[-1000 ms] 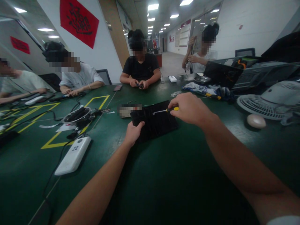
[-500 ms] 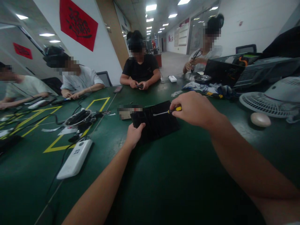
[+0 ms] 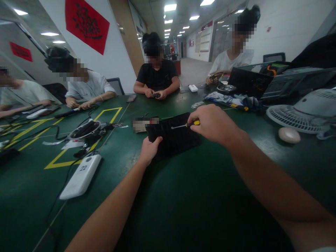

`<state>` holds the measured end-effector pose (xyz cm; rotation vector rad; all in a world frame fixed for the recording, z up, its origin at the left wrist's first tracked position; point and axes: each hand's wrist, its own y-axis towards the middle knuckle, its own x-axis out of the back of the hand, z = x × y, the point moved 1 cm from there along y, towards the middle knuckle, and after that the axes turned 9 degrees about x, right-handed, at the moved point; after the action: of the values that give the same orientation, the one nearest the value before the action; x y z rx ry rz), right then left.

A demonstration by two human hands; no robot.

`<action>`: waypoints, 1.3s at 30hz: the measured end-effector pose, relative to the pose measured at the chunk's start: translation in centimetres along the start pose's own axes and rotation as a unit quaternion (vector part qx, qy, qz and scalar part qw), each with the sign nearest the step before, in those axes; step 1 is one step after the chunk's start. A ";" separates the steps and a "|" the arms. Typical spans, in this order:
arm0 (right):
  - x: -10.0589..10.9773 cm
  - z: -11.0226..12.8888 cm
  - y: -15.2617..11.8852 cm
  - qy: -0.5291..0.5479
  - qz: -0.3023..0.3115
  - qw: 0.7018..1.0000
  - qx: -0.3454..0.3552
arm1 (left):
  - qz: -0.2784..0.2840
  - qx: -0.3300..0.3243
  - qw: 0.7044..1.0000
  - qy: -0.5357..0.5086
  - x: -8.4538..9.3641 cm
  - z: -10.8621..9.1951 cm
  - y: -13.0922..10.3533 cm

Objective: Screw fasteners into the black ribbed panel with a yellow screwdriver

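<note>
My left hand grips the left edge of a flat black wallet-like case, thumb on top. The case lies opened out on the green table; its dark inner details are hard to make out. In my right hand is a screwdriver with a yellow and black handle, held between thumb and fingers. Its metal shaft points left over the case, and whether the tip touches the case I cannot tell. Just behind the case lies a blurred beige item.
To the left are a white box marked 22, cables and a round basket. A white fan, a pale mouse-like object and crumpled cloth are on the right. Several people sit around the table.
My right hand and the screwdriver have shifted slightly left over the case. The left hand still holds the case. At the far right, a person's hands have lowered.
</note>
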<state>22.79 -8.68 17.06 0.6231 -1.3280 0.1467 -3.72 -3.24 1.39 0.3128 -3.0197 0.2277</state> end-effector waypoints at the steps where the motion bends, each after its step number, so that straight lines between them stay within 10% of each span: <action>1: 0.0 0.1 0.0 -0.002 0.001 1.000 -0.002 | -0.001 0.000 1.000 0.002 0.0 -0.1 0.0; 39: -0.2 0.9 0.1 -0.025 0.040 0.998 -0.048 | -0.018 0.001 1.000 -0.004 0.0 0.2 0.3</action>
<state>21.97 -9.00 16.98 0.4952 -1.4012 0.1328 -3.83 -2.95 1.19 0.3700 -3.0177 0.2275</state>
